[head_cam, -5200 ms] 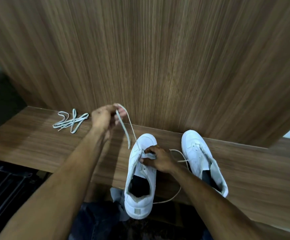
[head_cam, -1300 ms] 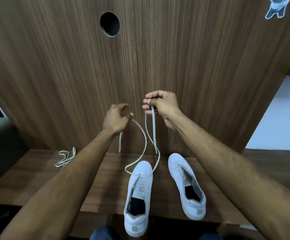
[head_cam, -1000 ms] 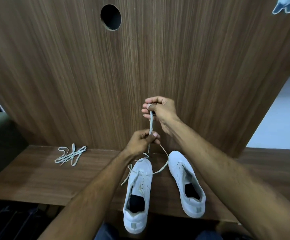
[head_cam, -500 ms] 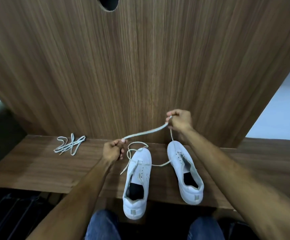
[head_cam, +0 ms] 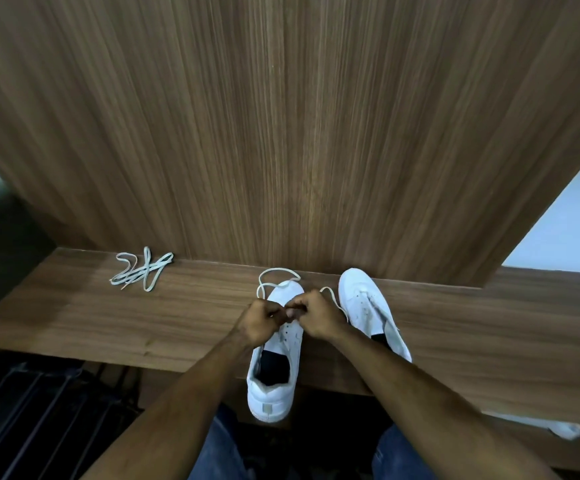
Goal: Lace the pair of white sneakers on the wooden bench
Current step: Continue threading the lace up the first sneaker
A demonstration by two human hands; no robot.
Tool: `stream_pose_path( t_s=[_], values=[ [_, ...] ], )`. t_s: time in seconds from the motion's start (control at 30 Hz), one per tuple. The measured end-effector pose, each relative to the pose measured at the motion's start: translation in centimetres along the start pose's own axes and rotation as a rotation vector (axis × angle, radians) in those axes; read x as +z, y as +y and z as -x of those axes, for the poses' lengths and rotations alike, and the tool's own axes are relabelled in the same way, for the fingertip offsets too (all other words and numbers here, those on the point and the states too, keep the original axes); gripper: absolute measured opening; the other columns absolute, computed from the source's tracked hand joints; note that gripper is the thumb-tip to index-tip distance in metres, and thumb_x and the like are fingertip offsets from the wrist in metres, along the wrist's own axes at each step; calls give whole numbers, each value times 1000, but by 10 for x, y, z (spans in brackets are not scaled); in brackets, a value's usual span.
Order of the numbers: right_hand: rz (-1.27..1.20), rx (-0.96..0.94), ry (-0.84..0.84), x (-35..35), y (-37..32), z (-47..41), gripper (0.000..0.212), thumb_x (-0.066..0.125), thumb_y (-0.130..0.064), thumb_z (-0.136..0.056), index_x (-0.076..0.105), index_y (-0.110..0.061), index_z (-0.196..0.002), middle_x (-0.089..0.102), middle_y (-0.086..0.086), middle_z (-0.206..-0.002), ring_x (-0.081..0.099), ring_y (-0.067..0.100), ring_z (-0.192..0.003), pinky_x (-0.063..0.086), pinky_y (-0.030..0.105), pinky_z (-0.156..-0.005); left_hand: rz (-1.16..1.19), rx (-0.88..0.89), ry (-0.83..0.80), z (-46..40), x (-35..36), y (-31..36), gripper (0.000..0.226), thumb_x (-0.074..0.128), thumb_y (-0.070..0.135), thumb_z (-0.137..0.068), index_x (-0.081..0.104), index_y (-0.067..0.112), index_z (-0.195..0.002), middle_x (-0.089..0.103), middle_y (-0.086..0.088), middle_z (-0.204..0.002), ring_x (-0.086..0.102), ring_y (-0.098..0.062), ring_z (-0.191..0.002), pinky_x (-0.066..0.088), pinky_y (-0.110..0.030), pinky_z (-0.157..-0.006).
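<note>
Two white sneakers stand side by side on the wooden bench (head_cam: 84,317), toes toward the wall. The left sneaker (head_cam: 274,362) has a white lace (head_cam: 274,273) through its front eyelets, with a loop lying past the toe. My left hand (head_cam: 260,322) and my right hand (head_cam: 312,317) meet over this sneaker's eyelet area, fingers curled, each pinching the lace. The fingertips hide the eyelet they work at. The right sneaker (head_cam: 371,310) has no lace in it.
A second loose white lace (head_cam: 141,271) lies bunched on the bench at the far left, by the wood-panel wall (head_cam: 281,133). My knees in blue jeans (head_cam: 222,452) are below the bench edge. A dark slatted rack (head_cam: 32,417) sits at lower left.
Both hands came down from holding the lace stretched in the air and now meet close together over the left sneaker's eyelets. The camera tilted down.
</note>
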State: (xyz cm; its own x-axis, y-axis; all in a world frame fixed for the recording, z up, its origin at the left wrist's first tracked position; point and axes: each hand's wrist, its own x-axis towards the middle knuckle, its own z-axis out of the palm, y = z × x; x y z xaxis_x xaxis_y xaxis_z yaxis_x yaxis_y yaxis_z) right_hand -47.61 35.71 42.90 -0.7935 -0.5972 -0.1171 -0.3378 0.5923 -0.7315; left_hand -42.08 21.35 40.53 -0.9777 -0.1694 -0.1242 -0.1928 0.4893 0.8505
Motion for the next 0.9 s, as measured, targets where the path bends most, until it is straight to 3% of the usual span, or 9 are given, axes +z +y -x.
stream_pose_path(
  t_s=[0.13, 0.23, 0.3, 0.4, 0.5, 0.6, 0.63, 0.77, 0.9],
  values=[
    [-26, 27, 65, -5, 16, 1, 24, 58, 2, -82, 77, -9, -90, 74, -4, -77, 66, 10, -76, 55, 37, -78, 141, -43, 48, 4, -2, -6, 23, 60, 12, -93, 71, 1, -77, 49, 11, -43, 43, 2, -42, 37, -17, -50],
    [-82, 7, 31, -3, 23, 2, 25, 57, 3, -84, 76, -8, -98, 64, -20, -61, 59, -4, -58, 50, 29, -68, 113, -28, 46, 1, 1, -11, 20, 58, 12, -94, 73, 1, -86, 55, 14, -44, 47, 4, -44, 40, -16, -54],
    [-118, -44, 18, 1, 25, 2, 24, 61, -5, -88, 74, -12, -107, 68, -13, -75, 64, 1, -64, 54, 34, -71, 68, 22, 25, -1, 3, -12, 20, 62, 21, -93, 75, 20, -77, 57, 16, -48, 47, 4, -49, 40, -23, -57],
    [-110, -98, 33, 7, 27, 1, 16, 63, -15, -91, 76, -15, -100, 73, -12, -83, 68, 5, -80, 55, 32, -80, -10, 27, 22, -4, 5, -16, 20, 61, 52, -79, 71, 40, -67, 64, 14, -60, 55, -3, -59, 45, -31, -63],
    [-93, -45, 114, 11, 32, -3, 15, 65, -18, -88, 77, -17, -97, 75, -6, -96, 68, 5, -91, 54, 38, -86, -51, -38, 117, -4, 5, -21, 12, 70, 46, -76, 70, 34, -78, 68, 7, -78, 65, -15, -79, 51, -34, -73],
    [-60, 59, 129, 13, 37, -3, 14, 66, -23, -88, 77, -19, -95, 75, -7, -96, 68, 6, -90, 55, 38, -85, -166, -184, 87, 2, 8, -32, 38, 70, 41, -77, 67, 20, -109, 67, -4, -104, 63, -25, -100, 49, -30, -83],
    [-48, 79, 127, 14, 41, -3, 14, 66, -25, -87, 77, -21, -95, 75, -9, -96, 67, 5, -89, 55, 37, -84, -219, -237, 77, 3, 10, -38, 35, 64, 40, -82, 66, 23, -113, 68, -6, -109, 63, -27, -102, 49, -30, -84],
    [-6, 120, 116, 13, 44, 4, 15, 66, -25, -87, 78, -23, -96, 72, -15, -85, 61, 0, -84, 53, 29, -81, -203, -264, 87, 12, 14, -31, 30, 50, 18, -89, 70, 27, -109, 71, -3, -105, 64, -22, -91, 47, -25, -73],
    [5, 161, 122, 18, 45, 7, 13, 68, -23, -83, 78, -24, -90, 74, -12, -86, 64, 3, -84, 53, 29, -77, 44, -298, 79, 24, 31, -23, 35, 48, -1, -85, 69, 26, -83, 69, -7, -85, 59, -12, -61, 47, -18, -48]
  ],
)
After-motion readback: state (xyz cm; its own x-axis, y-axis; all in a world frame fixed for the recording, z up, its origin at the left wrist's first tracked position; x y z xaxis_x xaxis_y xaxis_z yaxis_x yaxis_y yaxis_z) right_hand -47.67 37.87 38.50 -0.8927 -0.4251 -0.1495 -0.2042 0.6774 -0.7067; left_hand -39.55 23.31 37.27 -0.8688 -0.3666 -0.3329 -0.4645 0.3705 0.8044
